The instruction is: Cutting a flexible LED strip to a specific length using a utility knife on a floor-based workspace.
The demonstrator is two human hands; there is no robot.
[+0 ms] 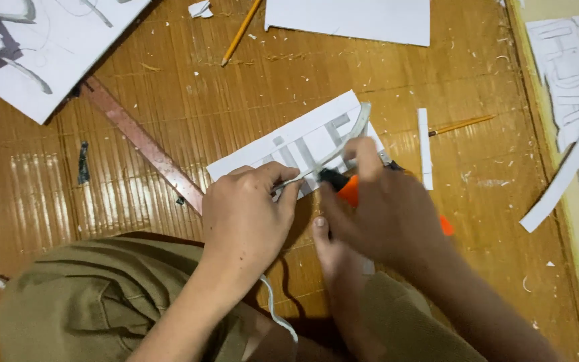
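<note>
1. left hand (246,218) pins the white foam sheet with cut-out slots (296,144) at twelve o'clock
2. right hand (387,208) grips the orange-handled craft knife (348,190), mid-cut
3. several slots done; sheet's three o'clock end uncut

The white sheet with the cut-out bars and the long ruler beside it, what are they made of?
The white sheet looks like matte foam board or thick paper: its cuts leave thick strips. The ruler seems metal, reddish and dull, flat and thin, though that is not sure.
</note>
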